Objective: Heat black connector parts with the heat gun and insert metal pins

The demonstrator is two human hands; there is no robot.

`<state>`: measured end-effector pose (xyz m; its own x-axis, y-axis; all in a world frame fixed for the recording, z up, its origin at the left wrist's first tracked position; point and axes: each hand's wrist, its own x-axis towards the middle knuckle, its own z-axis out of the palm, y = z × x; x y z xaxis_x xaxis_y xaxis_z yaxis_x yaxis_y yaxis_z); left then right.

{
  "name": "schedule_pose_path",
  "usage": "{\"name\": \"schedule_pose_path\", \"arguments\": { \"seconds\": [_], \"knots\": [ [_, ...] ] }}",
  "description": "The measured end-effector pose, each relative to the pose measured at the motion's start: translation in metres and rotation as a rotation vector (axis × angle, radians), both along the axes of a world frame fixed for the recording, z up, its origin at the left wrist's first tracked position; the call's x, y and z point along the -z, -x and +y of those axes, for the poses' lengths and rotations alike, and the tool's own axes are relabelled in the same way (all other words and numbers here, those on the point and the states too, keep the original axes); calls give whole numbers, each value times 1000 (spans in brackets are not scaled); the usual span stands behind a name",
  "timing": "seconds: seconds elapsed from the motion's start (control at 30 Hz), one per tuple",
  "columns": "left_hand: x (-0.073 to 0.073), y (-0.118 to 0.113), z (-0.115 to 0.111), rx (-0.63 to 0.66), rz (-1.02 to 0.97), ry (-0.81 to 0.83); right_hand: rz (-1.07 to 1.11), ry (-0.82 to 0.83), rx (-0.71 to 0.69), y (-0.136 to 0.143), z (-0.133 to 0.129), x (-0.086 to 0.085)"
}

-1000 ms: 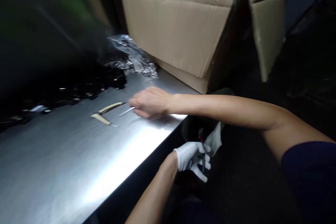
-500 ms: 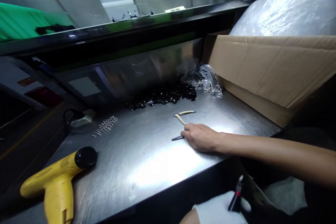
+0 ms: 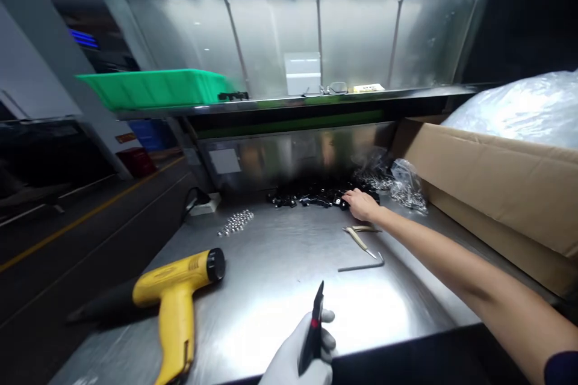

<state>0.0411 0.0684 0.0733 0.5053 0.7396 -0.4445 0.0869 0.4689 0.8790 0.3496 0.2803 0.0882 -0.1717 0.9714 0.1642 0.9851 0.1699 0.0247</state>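
My left hand (image 3: pixel 300 349), in a white glove, is wrapped round a slim black pointed piece (image 3: pixel 311 337) with a red mark, held upright over the front edge of the metal table. Bare and stretched far forward, my right hand (image 3: pixel 361 203) has its fingertips on the heap of small black parts (image 3: pixel 311 197) at the back. Its fingers are bent together, but what lies between them is too small to make out. Nearer to me lie a cream-handled tool (image 3: pixel 360 240), spread in a V, and an L-shaped hex key (image 3: pixel 361 267).
A yellow heat gun (image 3: pixel 176 289) rests at the left, with small shiny metal pieces (image 3: pixel 237 222) behind it. Plastic bags of metal parts (image 3: pixel 406 186) sit beside a large cardboard box (image 3: pixel 497 186) at the right. A green bin (image 3: pixel 153 89) stands on the shelf (image 3: pixel 280 102).
My right hand has let go of the hex key and moved back to the black parts. My left hand has come up with the black piece. The view has swung left and widened.
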Motion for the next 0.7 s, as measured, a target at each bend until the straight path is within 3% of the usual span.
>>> {"name": "schedule_pose_path", "arguments": {
  "seconds": [0.2,0.4,0.53,0.7],
  "knots": [
    [-4,25,19,-139,-80,-74,1,3,6,-1,6,7],
    [-5,41,27,-94,-118,-180,299,-193,-70,-7,-7,-2],
    [-16,44,33,-81,75,-326,572,-266,-283,25,-45,-7],
    [-31,36,40,-144,457,-473,847,-160,-536,82,-90,12]
  ]
}}
